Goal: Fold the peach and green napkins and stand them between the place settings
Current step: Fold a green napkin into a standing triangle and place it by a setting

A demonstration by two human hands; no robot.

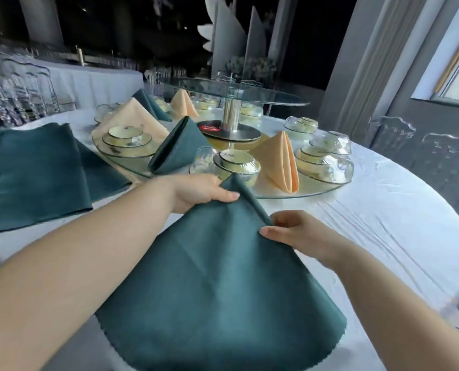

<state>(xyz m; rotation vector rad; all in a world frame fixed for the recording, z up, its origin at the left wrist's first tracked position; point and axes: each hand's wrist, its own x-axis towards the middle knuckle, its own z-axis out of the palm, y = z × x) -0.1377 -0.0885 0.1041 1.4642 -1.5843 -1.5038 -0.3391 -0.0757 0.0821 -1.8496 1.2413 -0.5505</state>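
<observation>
1. At the near edge of the tabletop (383, 210) a green napkin (217, 277) lies spread, its hem hanging over the side and its peak pointing toward the settings.
2. The left grip (204, 192) pinches that peak, thumb on top. The right grip (295, 231) pinches the right-hand fold, probably to draw it inward into a cone.
3. Farther in, a standing green cone (178, 145) and a peach cone (282, 162) rise between bowls (236, 162). Flat green napkins (35, 172) lie at the left.

Open tablecloth (383, 210) at right; standing napkins (279, 162) and bowls (236, 163) ahead.
</observation>
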